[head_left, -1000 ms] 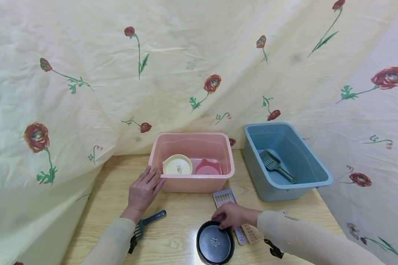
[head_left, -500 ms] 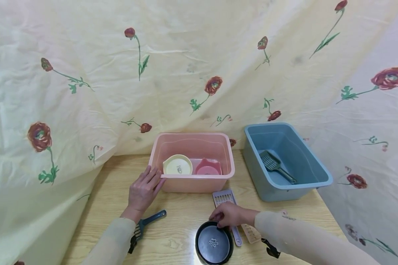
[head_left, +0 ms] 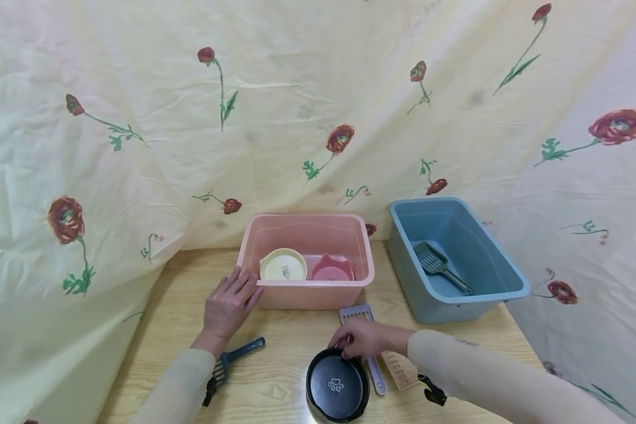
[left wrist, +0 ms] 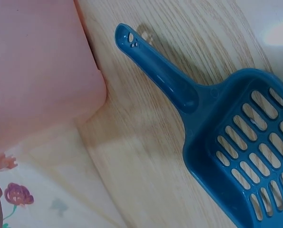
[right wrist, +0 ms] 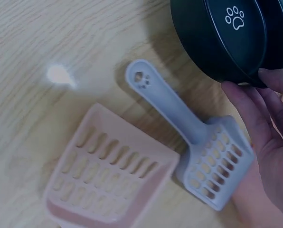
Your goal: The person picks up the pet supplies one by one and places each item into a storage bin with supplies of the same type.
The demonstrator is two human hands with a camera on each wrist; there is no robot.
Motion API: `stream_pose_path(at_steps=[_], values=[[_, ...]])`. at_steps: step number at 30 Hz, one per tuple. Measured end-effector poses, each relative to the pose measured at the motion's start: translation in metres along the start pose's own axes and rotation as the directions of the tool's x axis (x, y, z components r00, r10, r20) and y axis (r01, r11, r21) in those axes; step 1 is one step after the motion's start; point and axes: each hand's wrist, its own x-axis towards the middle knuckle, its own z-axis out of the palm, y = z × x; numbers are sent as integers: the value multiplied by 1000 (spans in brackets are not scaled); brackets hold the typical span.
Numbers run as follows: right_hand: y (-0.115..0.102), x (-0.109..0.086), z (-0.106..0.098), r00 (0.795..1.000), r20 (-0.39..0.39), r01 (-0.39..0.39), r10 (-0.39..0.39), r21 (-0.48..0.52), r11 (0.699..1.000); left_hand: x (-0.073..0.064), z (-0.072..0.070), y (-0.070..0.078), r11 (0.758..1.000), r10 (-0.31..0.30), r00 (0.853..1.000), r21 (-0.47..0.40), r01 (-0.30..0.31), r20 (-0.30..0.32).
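Observation:
In the head view my right hand pinches the far rim of a round black pet bowl with a white paw print. The right wrist view shows the thumb inside the rim and fingers outside, with the bowl tilted. My left hand rests on the front left corner of a pink bin, fingers lying over its rim. Inside that bin are a cream bowl and a pink bowl. A blue litter scoop lies on the table below my left hand, partly covered by the sleeve in the head view.
A blue bin at the right holds a dark green litter scoop. Under my right forearm lie a lilac litter scoop and a pale peach litter scoop. A flowered cloth hangs behind the wooden table.
My right hand and the black bowl have shifted slightly left and away from me. The left hand and the pink bin have stayed in place.

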Motion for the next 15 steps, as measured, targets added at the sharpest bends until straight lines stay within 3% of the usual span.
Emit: stream_pose_path(at_steps=[15], values=[[-41, -23, -45, 985, 21, 172, -172, -18, 985, 0, -2, 0, 999, 45, 999, 26, -45, -7]])
